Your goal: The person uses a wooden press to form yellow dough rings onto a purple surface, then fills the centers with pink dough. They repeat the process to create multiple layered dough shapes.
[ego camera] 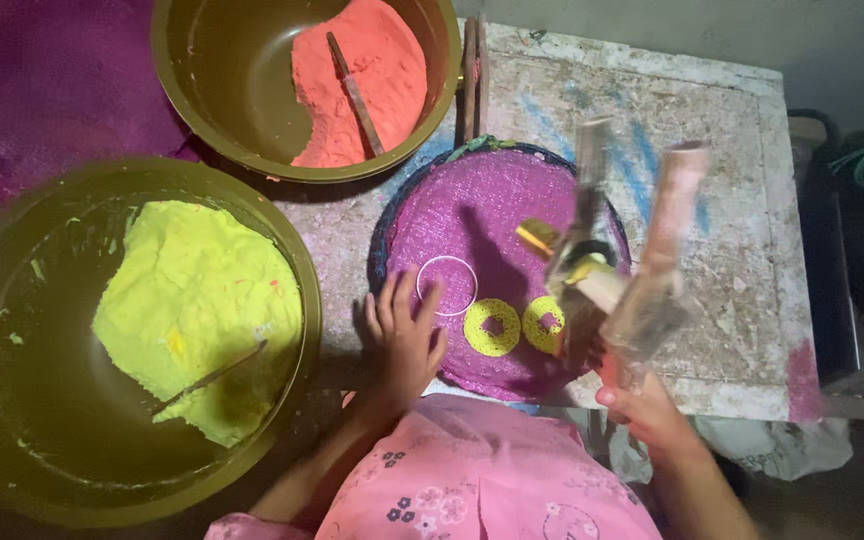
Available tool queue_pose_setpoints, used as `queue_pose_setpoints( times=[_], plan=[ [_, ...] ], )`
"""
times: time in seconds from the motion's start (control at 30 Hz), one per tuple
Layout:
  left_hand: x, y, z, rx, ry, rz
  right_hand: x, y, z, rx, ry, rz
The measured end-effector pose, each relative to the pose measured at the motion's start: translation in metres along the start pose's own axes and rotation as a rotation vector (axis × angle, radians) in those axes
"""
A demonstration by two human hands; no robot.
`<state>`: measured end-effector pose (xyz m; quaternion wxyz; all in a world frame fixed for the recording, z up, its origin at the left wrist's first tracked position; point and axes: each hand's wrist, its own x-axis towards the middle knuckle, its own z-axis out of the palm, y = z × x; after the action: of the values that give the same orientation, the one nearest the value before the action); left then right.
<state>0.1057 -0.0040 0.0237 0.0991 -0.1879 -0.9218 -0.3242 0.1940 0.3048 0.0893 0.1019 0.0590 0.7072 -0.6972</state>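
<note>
My left hand (404, 335) lies flat, fingers (426, 302) spread and loose, palm down on the near edge of the purple mat (497, 195); the fingertips touch a thin white ring (447, 285) lying there. My right hand (642, 400) is clenched around a long tool (652, 270) with a pale handle, tilted up and away from me; it is blurred, so I cannot make out its shape or its tip. Under it, just beside the ring, two yellow discs (492, 327) with holes sit on the mat, the right one partly hidden. Left of me stands a bowl (12, 250) of yellow-green powder, and farther off another bowl (222, 90) of orange powder, each with a stick in it.
</note>
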Motion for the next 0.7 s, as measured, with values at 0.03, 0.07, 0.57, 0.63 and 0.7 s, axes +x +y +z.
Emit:
queue_pose_setpoints(
  times=[0.03,0.07,0.57,0.63,0.7],
  plan=[
    [0.011,0.0,-0.001,-0.067,0.069,-0.001,0.006,0.002,-0.004,0.033,-0.149,-0.037],
    [0.025,-0.001,-0.002,-0.498,0.068,-0.041,0.015,0.003,-0.008,0.066,-0.3,-0.072],
    [0.138,-0.02,-0.021,-2.453,-0.227,0.27,0.121,-0.084,-0.042,-0.295,-0.69,0.682],
    [0.143,-0.025,-0.017,-2.52,-0.214,0.183,0.133,-0.093,-0.037,-0.349,-0.613,0.764],
    [0.145,-0.03,-0.01,-2.567,-0.1,0.123,0.141,-0.1,-0.026,-0.421,-0.561,0.822]
  ],
)
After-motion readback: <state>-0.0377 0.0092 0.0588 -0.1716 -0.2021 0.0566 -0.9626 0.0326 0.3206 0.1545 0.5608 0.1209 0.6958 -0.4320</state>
